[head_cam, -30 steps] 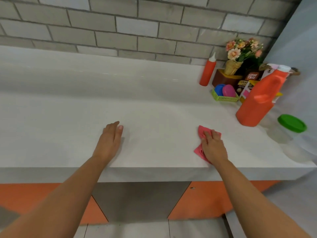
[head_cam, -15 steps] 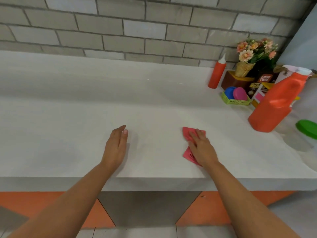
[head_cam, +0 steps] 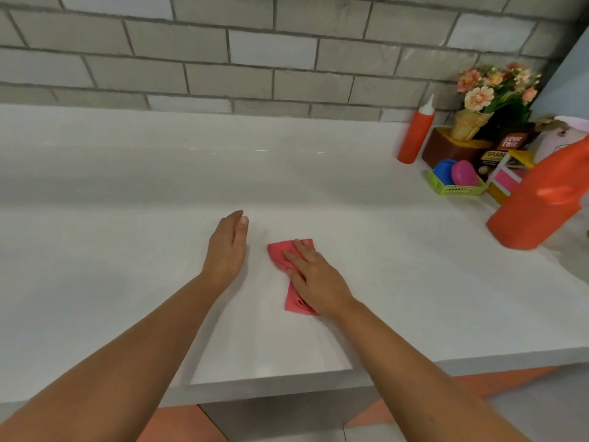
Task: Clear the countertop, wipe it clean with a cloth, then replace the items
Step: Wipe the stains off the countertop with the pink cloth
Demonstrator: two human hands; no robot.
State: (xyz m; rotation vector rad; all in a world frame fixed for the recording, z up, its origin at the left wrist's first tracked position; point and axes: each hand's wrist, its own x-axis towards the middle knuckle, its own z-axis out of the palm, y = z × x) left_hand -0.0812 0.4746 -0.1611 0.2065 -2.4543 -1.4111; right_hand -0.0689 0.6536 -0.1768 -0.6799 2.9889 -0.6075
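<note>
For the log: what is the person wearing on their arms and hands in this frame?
Nothing visible. The left forearm and right forearm are bare to the frame edge, with no sleeves. The left hand and right hand show no gloves, rings, watch or bracelets.

At the back, a wall of rectangular grey bricks [head_cam: 242, 78], laid in staggered courses with dark grout lines between. A few paler, almost white bricks scattered among the darker ones, one near the top middle and another low on the left. At the upper right, a smooth pale blue-grey side wall [head_cam: 572, 68], meeting the brickwork at the corner.

Under the front edge of the white countertop [head_cam: 127, 250], a left orange cabinet panel [head_cam: 181, 422] and a right orange cabinet panel [head_cam: 471, 384], each with a slanted inner edge. Between them, a plain grey panel [head_cam: 271, 416] in shadow. Lowest in view, pale grey floor tiles [head_cam: 541, 409], with a thin dark joint near the bottom edge.
</note>
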